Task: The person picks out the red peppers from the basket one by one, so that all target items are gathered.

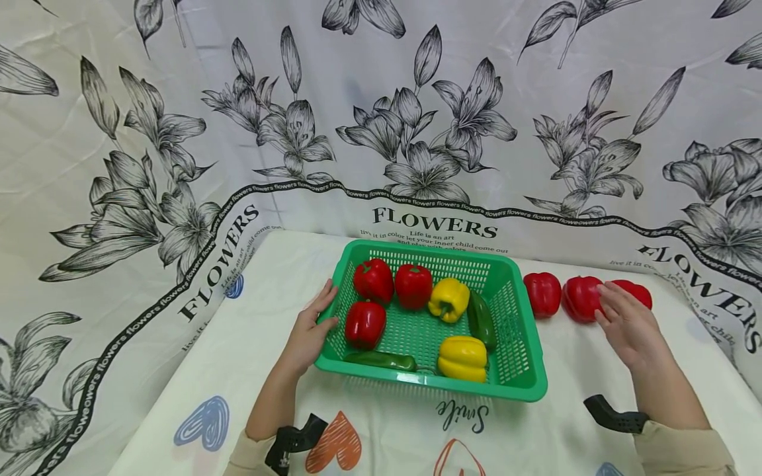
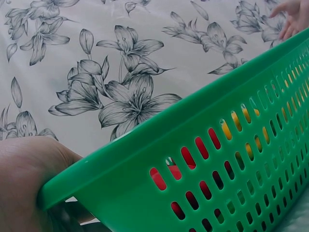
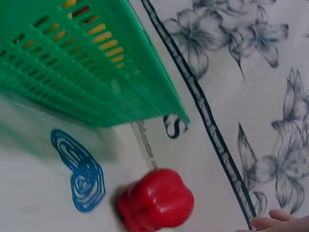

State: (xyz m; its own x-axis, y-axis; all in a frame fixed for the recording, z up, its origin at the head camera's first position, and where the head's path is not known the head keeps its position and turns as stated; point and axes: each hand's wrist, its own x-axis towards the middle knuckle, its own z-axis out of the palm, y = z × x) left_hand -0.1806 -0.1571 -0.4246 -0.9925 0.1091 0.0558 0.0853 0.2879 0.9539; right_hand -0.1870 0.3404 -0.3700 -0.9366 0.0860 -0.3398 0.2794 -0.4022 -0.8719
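A green plastic basket holds several red bell peppers, two yellow bell peppers and two green chili peppers. My left hand grips its left rim, with the thumb near the rim's top; the left wrist view shows that hand wrapped at the rim's corner, some fingers hidden. To the right of the basket, my right hand is by the loose red bell peppers, fingers extended, partly covering the middle one. Whether it touches them I cannot tell.
Three red bell peppers lie in a row on the table right of the basket, the nearest close to its wall. A white cloth with printed hearts covers the table. Behind it hangs a flower-printed curtain.
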